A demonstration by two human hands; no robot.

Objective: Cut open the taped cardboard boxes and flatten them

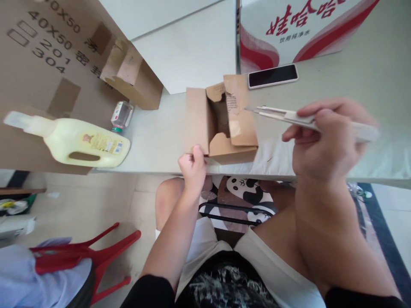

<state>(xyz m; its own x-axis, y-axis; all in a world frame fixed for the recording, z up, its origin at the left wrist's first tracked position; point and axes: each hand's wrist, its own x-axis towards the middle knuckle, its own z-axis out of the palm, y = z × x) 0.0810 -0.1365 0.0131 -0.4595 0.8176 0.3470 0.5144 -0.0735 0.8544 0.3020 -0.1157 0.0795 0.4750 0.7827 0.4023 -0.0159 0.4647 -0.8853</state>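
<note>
A small brown cardboard box [233, 152] stands on the light table with its top flaps folded out and its dark inside showing. My left hand [193, 167] is closed on the near corner of the box's left flap, thumb on top. To the right of the box, my right hand [327, 132] is wrapped round a white utility knife [298, 117]. The knife's thin blade points left, close to the box's right flap; whether it touches the cardboard I cannot tell.
Behind the box lie a phone [272, 77] and a white-and-red carton [289, 34]. On the left are a large yellow bottle [86, 143] on its side, a small clear bottle [122, 115] and another brown box [138, 81]. A red stool [96, 256] stands on the floor.
</note>
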